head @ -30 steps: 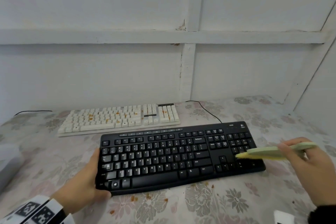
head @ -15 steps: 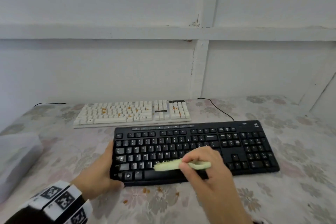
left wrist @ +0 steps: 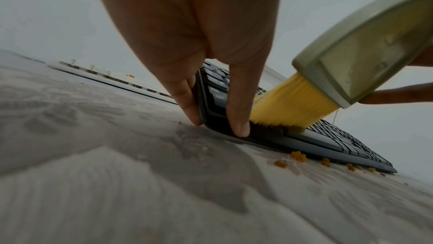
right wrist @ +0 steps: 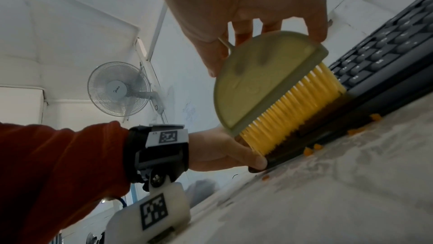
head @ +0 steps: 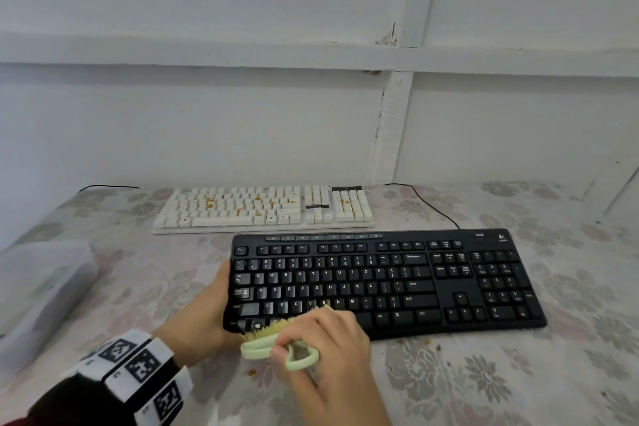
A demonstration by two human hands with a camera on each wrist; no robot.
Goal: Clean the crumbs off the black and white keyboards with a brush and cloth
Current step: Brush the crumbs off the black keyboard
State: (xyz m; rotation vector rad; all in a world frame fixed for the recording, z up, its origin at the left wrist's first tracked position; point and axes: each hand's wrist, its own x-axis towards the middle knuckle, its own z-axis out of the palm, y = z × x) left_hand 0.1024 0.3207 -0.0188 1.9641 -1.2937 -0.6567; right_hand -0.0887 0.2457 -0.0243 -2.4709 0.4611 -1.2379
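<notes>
Right hand (head: 325,346) grips brush (right wrist: 269,88) | pale-green body | yellow bristles

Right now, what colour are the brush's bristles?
Yellow; the brush body is pale green. Best seen in the right wrist view.

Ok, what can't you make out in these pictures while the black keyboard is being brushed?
- Cloth: in no view.
- Black keyboard near-left corner: head view, hidden by the right hand and brush.
- Left hand fingers: head view, behind the keyboard's edge.
- White keyboard legends: head view, too small and blurred.
- Box at left: head view, blurred and cut off.
</notes>
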